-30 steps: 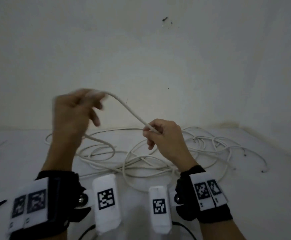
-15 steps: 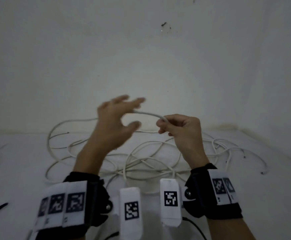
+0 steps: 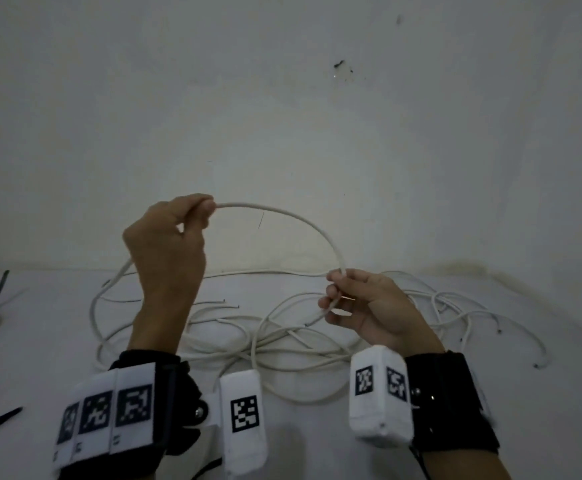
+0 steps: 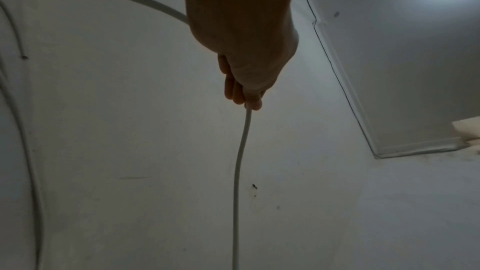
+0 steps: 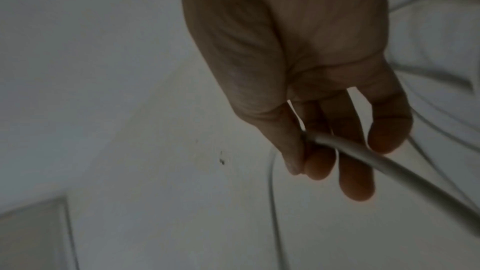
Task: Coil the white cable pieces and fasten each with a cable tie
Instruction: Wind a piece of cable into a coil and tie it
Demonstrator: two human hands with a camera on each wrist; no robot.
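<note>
Head view: your left hand (image 3: 166, 244), raised at centre left, pinches the white cable (image 3: 303, 225) between thumb and curled fingers, while your right hand (image 3: 369, 306), lower at centre right, pinches it near its free end. That leaves an arch of cable between them, probably to shape the first loop of a coil. The loose cable pieces (image 3: 282, 341) lie tangled on the white surface (image 3: 559, 410) below. Half a second ago your left fingers were spread and close to the right hand; now they grip and stand apart, so the span is longer.

Left wrist view: your fingers (image 4: 235, 89) are pressed together around the cable, which runs down frame centre.

Right wrist view: thumb and forefinger (image 5: 318, 163) pinch the cable; the other fingers hang relaxed.
</note>
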